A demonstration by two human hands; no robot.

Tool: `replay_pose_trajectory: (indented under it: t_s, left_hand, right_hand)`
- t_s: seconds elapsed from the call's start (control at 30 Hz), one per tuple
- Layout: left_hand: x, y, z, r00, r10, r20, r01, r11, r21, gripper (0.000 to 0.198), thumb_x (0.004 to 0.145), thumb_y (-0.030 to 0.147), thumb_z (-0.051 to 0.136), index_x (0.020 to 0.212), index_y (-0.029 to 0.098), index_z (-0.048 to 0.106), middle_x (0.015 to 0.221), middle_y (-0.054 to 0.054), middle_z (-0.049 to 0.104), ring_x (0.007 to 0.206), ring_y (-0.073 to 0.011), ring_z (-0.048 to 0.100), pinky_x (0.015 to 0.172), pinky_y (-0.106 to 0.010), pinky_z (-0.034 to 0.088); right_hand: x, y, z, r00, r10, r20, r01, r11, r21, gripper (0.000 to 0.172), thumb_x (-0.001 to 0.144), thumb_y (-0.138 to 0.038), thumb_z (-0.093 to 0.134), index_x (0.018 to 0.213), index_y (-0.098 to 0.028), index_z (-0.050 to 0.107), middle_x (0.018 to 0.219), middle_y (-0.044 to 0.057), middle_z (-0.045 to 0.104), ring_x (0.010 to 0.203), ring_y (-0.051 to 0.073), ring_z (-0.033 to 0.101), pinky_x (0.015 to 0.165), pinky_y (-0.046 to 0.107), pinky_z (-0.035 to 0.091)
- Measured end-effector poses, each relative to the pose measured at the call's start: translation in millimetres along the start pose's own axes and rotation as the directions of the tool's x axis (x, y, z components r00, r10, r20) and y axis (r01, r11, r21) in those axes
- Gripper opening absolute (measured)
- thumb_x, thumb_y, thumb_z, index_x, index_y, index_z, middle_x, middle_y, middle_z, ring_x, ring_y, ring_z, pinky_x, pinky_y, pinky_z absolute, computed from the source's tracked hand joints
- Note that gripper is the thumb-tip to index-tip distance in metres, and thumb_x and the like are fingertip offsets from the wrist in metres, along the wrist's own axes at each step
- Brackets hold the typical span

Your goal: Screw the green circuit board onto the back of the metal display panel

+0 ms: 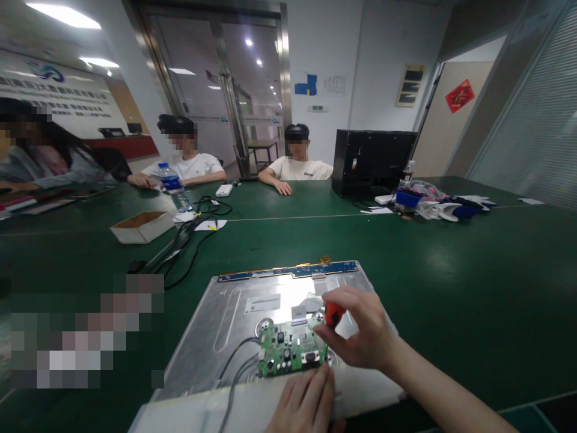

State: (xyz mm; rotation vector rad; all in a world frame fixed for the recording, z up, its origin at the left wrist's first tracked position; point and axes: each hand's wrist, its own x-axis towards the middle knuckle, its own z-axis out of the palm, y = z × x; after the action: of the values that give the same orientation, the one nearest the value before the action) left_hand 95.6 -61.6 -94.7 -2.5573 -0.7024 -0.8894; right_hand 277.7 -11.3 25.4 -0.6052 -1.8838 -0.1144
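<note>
A silver metal panel [234, 313] lies flat on the green table [451, 270] in front of me, with a blue strip board [288, 272] along its far edge. A small green circuit board [291, 349] sits on the panel's near part, grey wires [234, 367] running off its left side. My right hand [360, 334] is closed around a red-handled screwdriver [334, 314], held upright over the board's right corner. My left hand [306, 403] rests flat, fingers together, on the panel's near edge just below the board.
Three other people sit at the far and left sides of the table. A water bottle [175, 187], an open cardboard box [142, 227], black cables [184, 243], a black monitor [372, 161] and gloves with bags [442, 204] lie further back.
</note>
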Motion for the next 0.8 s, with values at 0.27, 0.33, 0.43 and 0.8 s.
replay_pose_trajectory:
  t_s: [0.27,0.33,0.43,0.8]
  left_hand:
    - [6,2,-5.8,1.0,-0.009,-0.015,0.01,1.0,0.013,0.034,0.102,0.021,0.035,0.114,0.006,0.063,0.105,-0.015,0.07,0.091,-0.0222,0.066,0.078,-0.031,0.057]
    - [9,2,-7.1,1.0,-0.023,-0.018,0.023,1.0,0.003,0.032,0.101,0.021,0.038,0.113,0.006,0.063,0.104,-0.015,0.07,0.091,-0.0222,0.066,0.078,-0.031,0.057]
    - [12,3,-9.2,0.999,-0.032,-0.037,0.032,0.999,-0.006,0.032,0.102,0.02,0.036,0.111,0.006,0.064,0.102,-0.014,0.071,0.09,-0.0219,0.066,0.077,-0.031,0.058]
    - [9,1,-8.2,0.999,-0.013,-0.033,0.012,1.0,-0.01,0.03,0.1,0.019,0.04,0.115,0.006,0.062,0.103,-0.015,0.07,0.09,-0.0226,0.067,0.077,-0.031,0.058]
  right_hand:
    - [0,-3,2,1.0,0.009,0.004,-0.009,0.998,-0.066,0.038,0.09,-0.019,0.059,0.127,-0.02,0.056,0.086,0.005,0.066,0.067,0.014,0.063,0.057,0.025,0.054]
    - [1,-3,1,1.0,0.008,0.008,-0.008,0.999,-0.04,0.045,0.085,-0.012,0.054,0.13,-0.017,0.052,0.086,0.006,0.066,0.068,0.016,0.063,0.058,0.027,0.054]
    - [1,-2,1,1.0,0.008,0.008,-0.008,1.0,-0.01,0.045,0.083,-0.011,0.052,0.127,-0.016,0.05,0.084,0.006,0.066,0.068,0.017,0.063,0.058,0.028,0.054]
    - [-6,2,4,1.0,0.023,0.017,-0.022,0.997,-0.076,0.048,0.088,-0.016,0.057,0.135,-0.022,0.052,0.086,0.004,0.065,0.066,0.014,0.061,0.056,0.025,0.051]
